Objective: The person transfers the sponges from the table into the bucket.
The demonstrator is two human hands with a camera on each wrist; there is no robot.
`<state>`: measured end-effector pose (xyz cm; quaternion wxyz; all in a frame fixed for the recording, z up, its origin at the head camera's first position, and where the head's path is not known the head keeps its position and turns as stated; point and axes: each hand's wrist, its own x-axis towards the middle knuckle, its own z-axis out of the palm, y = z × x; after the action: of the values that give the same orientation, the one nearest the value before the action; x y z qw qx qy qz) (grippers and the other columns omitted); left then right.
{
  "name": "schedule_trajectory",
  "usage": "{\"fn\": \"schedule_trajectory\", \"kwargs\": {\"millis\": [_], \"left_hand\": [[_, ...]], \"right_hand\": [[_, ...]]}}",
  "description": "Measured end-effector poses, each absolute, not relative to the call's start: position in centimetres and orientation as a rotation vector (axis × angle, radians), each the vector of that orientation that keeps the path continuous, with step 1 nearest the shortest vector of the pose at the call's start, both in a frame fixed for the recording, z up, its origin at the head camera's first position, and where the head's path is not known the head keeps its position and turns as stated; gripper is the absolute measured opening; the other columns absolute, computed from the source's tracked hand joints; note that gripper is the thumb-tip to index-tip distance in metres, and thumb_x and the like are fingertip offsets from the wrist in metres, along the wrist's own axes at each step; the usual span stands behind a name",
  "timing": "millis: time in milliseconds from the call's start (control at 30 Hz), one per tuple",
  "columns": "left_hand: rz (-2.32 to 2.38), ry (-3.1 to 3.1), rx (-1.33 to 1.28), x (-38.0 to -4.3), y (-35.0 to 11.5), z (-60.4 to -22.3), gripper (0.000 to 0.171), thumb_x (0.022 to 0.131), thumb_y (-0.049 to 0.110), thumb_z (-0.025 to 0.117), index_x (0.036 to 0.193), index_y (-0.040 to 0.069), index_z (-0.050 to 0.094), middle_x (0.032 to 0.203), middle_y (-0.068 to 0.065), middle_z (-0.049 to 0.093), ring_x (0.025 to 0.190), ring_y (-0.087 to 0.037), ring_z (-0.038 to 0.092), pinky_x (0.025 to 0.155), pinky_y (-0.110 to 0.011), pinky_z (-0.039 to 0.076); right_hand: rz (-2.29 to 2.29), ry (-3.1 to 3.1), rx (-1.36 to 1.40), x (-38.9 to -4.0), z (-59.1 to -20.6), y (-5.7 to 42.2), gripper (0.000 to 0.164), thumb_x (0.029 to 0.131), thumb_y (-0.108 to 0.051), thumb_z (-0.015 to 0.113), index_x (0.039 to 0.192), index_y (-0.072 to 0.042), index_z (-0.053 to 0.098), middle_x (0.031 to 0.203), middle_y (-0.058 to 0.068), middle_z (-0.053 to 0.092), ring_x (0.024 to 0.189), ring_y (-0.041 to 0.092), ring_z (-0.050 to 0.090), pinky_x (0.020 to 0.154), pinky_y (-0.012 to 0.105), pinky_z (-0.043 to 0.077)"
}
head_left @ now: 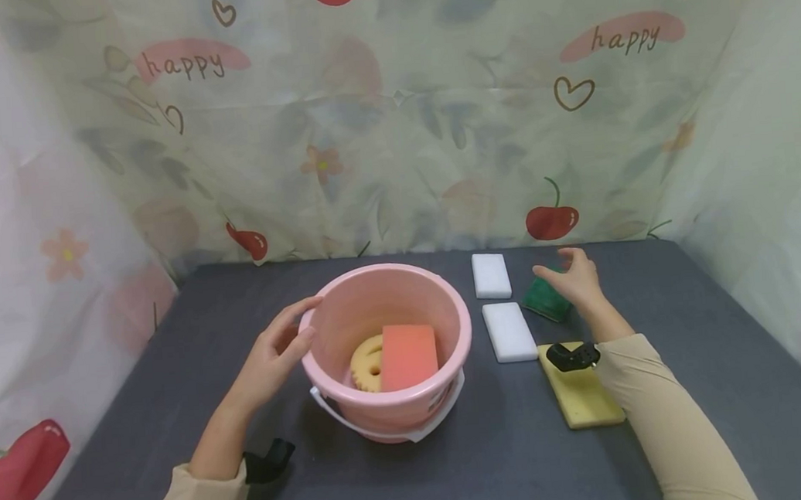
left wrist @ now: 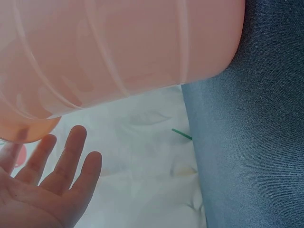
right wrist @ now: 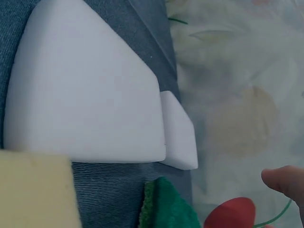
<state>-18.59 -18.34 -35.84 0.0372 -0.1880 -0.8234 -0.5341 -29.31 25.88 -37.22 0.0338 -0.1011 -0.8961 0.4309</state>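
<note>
My left hand (head_left: 278, 355) touches the left side of a pink bucket's rim (head_left: 464, 319) with fairly straight fingers. The left wrist view shows those fingers (left wrist: 71, 156) beside the bucket's ribbed wall (left wrist: 137, 42). Inside the bucket lie a round yellow sponge (head_left: 364, 363) with holes and an orange-pink rectangular sponge (head_left: 408, 356). Over at the right, my right hand (head_left: 580, 284) hovers with parted thumb and fingers above a green scouring pad (head_left: 544, 302), holding nothing. Only part of that hand shows in the right wrist view, off to the right of the pad.
Two white sponge blocks (head_left: 491, 276) lie one behind the other between the bucket and the green pad. A yellow rectangular sponge (head_left: 581, 400) lies partly under my right wrist. Patterned cloth (head_left: 401, 165) walls the dark table (head_left: 362, 493) at the back and sides.
</note>
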Motion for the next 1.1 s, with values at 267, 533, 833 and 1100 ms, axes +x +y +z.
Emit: {"fn": "schedule_trajectory", "kwargs": {"millis": [267,533,833,1100], "left_hand": [[-1.638,-2.529,-0.577,-18.6,-18.4,-35.9,0.045,0.096,0.019,0.050,0.140,0.016,0.040,0.143,-0.010,0.040,0.113,-0.032,0.055,0.079,-0.020,0.050],[-1.642,-2.527,-0.576,-18.6,-18.4,-35.9,0.046,0.095,0.019,0.050,0.140,0.015,0.040,0.143,-0.010,0.040,0.113,-0.031,0.055,0.080,-0.019,0.049],[-1.638,-2.530,-0.576,-18.7,-18.4,-36.0,0.046,0.095,0.018,0.050,0.140,0.015,0.040,0.143,-0.011,0.041,0.113,-0.032,0.054,0.080,-0.019,0.049],[-1.630,-2.518,-0.593,-18.8,-18.3,-36.0,0.045,0.096,0.016,0.049,0.139,0.013,0.041,0.142,-0.013,0.041,0.111,-0.035,0.055,0.079,-0.019,0.049]], "right_hand": [[1.390,-2.779,-0.536,-30.2,-38.6,26.0,0.086,0.085,-0.034,0.063,0.146,-0.002,0.012,0.146,0.033,0.011,0.135,0.047,0.018,0.108,0.058,0.026],[1.317,-2.809,-0.636,-30.5,-39.3,25.7,0.094,0.079,-0.033,0.069,0.146,-0.003,0.011,0.144,0.036,0.008,0.136,0.049,0.008,0.109,0.060,0.020],[1.178,-2.926,-0.677,-30.5,-39.7,25.5,0.103,0.076,-0.038,0.071,0.146,0.000,0.006,0.140,0.039,0.009,0.131,0.055,0.013,0.106,0.061,0.023],[1.098,-2.989,-0.634,-30.6,-40.0,25.3,0.107,0.076,-0.042,0.070,0.145,0.002,0.003,0.138,0.040,0.011,0.130,0.056,0.014,0.104,0.064,0.024]]}}
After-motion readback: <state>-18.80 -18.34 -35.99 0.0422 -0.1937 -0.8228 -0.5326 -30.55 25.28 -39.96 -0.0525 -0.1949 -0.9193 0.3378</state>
